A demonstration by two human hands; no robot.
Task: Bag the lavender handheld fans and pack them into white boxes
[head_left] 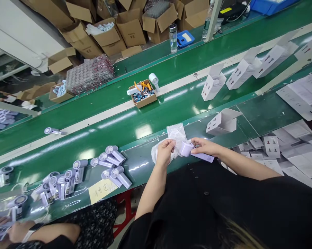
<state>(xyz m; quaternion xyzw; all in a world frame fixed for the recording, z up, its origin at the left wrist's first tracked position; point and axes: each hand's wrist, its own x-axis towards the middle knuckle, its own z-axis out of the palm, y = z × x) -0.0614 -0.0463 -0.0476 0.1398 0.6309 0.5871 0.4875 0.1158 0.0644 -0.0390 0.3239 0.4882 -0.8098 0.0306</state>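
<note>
My left hand (165, 151) pinches a clear plastic bag (177, 138) at its mouth, fingers closed on the film. My right hand (204, 146) grips a lilac hand-held fan (194, 153), whose round head sits at the bag's opening. Both hands hover over the near edge of the green bench (142, 166). An open white carton (222, 121) lies just beyond my right hand.
Several lilac fans (111, 162) lie in a heap to my left beside a yellow note (101, 190). Another person's hand (17, 231) works at the bottom left. White cartons (213, 84) ride the green conveyor (119, 128). Printed leaflets (288, 148) lie at right.
</note>
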